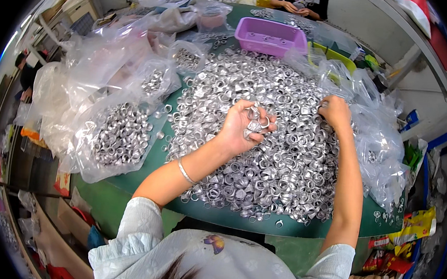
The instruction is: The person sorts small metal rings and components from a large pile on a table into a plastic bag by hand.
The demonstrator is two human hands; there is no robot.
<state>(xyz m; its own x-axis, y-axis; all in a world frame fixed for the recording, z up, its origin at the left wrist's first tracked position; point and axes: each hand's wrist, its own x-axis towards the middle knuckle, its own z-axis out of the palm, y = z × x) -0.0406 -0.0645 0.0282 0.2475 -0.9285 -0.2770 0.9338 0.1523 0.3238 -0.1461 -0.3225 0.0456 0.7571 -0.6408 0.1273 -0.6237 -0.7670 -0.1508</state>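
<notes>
A broad heap of silver metal rings (262,179) covers the middle of the green table (176,203). Above the heap, my left hand (241,128) is turned palm up with its fingers curled around a few rings (255,125); a bangle circles that wrist. My right hand (336,112) reaches to the heap's right edge, back of the hand up. Its fingers are bent together at the rings, and what they pinch, if anything, is too small to make out.
Clear plastic bags of rings (121,136) lie along the left side, and more plastic bags (373,135) on the right. A purple basket (271,37) and a yellow-green basket (335,56) stand at the back. Across the table sits another person (300,4), hands together.
</notes>
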